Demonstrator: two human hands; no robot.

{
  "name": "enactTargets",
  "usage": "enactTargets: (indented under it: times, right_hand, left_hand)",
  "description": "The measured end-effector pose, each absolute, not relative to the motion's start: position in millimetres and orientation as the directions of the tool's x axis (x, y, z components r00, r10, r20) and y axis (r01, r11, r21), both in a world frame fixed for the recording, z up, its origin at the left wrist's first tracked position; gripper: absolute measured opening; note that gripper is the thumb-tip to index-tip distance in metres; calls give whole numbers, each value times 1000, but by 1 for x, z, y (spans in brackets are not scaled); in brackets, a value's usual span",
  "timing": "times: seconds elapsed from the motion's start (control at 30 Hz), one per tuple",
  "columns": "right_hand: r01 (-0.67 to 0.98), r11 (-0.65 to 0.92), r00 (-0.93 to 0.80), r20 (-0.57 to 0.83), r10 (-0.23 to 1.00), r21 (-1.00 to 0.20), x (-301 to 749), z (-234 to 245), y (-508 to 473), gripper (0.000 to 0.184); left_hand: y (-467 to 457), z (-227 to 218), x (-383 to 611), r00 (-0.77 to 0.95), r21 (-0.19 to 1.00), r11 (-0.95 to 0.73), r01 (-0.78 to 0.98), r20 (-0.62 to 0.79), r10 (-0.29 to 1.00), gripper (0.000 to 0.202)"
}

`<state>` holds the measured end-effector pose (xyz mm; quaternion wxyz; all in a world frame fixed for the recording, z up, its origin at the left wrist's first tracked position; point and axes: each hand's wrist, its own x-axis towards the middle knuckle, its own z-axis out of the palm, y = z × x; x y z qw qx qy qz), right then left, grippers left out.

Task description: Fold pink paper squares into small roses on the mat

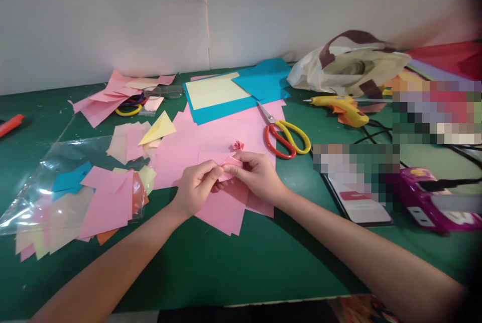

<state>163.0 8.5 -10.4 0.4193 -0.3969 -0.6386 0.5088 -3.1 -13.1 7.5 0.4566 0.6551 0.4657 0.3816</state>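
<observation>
A small folded piece of pink paper is pinched between both hands, above the middle of the table. My left hand is closed on its left edge, thumb and forefinger together. My right hand grips the right side with the thumb on top; the other fingertips are partly hidden. Just beyond the fingers lies a small pink paper flower. Several sheets of pink paper spread under the hands. Scissors with one red and one yellow handle rest on the pink sheets, right of the flower, blades pointing away.
Blue paper and a cream sheet lie at the back. On the left are paper scraps and a clear plastic bag. To the right are a yellow glue gun with cords, a phone, a purple device and a cloth bag.
</observation>
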Motion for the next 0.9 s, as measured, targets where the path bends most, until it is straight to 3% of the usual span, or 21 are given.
enactTargets:
  times: [0.23, 0.37, 0.57, 0.73, 0.83, 0.9]
  right_hand:
    - [-223, 129, -286, 192, 939, -966, 159, -13, 6, 25]
    - [-124, 180, -299, 210, 931, -976, 159, -13, 6, 20]
    - [98, 364, -281, 325, 903, -926, 161, -12, 5, 13]
    - [163, 363, -283, 309, 908, -917, 161, -11, 4, 10]
    - [175, 348, -270, 295, 916, -921, 160, -9, 3, 9]
    - [184, 333, -241, 287, 927, -925, 159, -8, 4, 6]
  left_hand:
    - [-12, 5, -2, 111, 982, -66, 176, 47, 993, 29]
    - [-10, 6, -1, 112, 980, -86, 177, 66, 991, 20]
    - [-6, 6, -3, 36, 983, -84, 163, 80, 996, 27]
    - [-5, 2, -2, -23, 997, -22, 72, 24, 999, 11]
    - [-5, 2, -3, -59, 998, -15, 60, 19, 998, 32]
    - [-5, 2, -3, -48, 991, -70, 113, 76, 996, 27]
